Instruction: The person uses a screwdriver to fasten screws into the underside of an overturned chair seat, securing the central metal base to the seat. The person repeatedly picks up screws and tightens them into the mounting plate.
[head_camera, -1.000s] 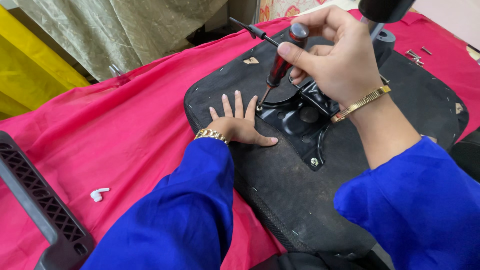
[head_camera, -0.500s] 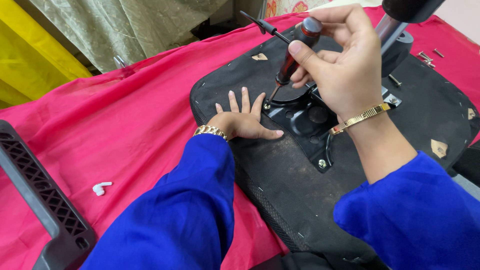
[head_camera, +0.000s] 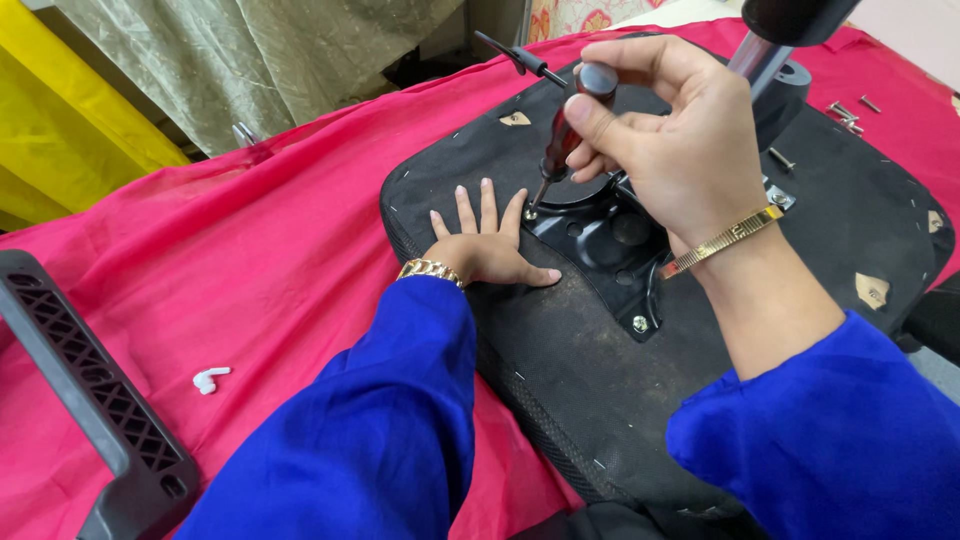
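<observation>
The person is driving a screw at the far-left corner of the black metal plate (head_camera: 610, 245) that sits in the middle of the upside-down chair seat (head_camera: 560, 340). The right hand (head_camera: 680, 150) is curled tight round the top of a dark red screwdriver (head_camera: 562, 135), and its tip stands on the screw at that corner. The left hand (head_camera: 487, 245) lies flat on the seat just beside the tip, fingers spread wide, pressing down and holding nothing. I think the next move needs the tool kept straight up and pushed down hard while it turns, so it does not slip toward those close fingers. Another screw (head_camera: 638, 323) shows at the near corner of the plate. The shiny chair post (head_camera: 760, 60) rises right behind the right hand and leaves the wrist little room. Loose screws (head_camera: 845, 112) lie on the far-right part of the seat. The seat rests on a red cloth (head_camera: 250, 260). A small white clip (head_camera: 208, 379) lies near the cloth's left side, and a black plastic armrest (head_camera: 95, 400) sits at its near-left corner.
</observation>
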